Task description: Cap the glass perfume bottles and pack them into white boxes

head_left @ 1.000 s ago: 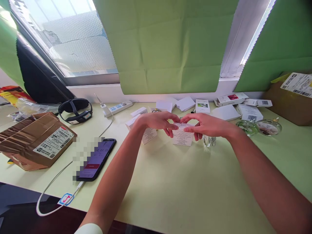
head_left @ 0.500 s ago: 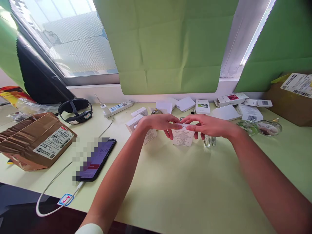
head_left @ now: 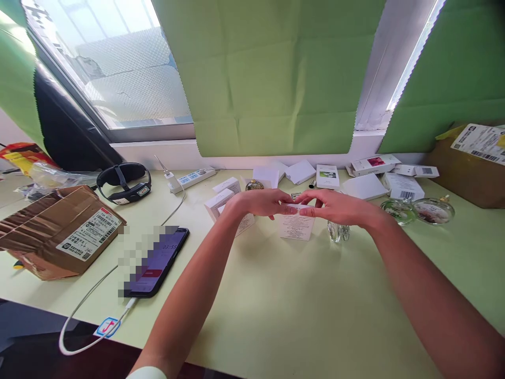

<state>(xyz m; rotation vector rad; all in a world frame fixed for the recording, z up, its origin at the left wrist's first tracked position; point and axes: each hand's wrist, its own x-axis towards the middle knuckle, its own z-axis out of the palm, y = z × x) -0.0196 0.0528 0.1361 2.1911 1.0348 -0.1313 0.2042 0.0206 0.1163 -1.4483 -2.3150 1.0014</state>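
White box [head_left: 296, 227] upright beneath both hands' fingers [head_left: 290, 209].

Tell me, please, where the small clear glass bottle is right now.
In the head view, the small clear glass bottle stands on the pale green table, right of centre, just right of the small white printed box and under the right hand.

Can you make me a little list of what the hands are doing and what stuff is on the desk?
left hand: fingers on top of the small white box
right hand: fingers on the same box top
box: upright on the green desk
beside box: clear glass bottle, to its right
left side: phone with cable, cardboard parcel
back: more white boxes
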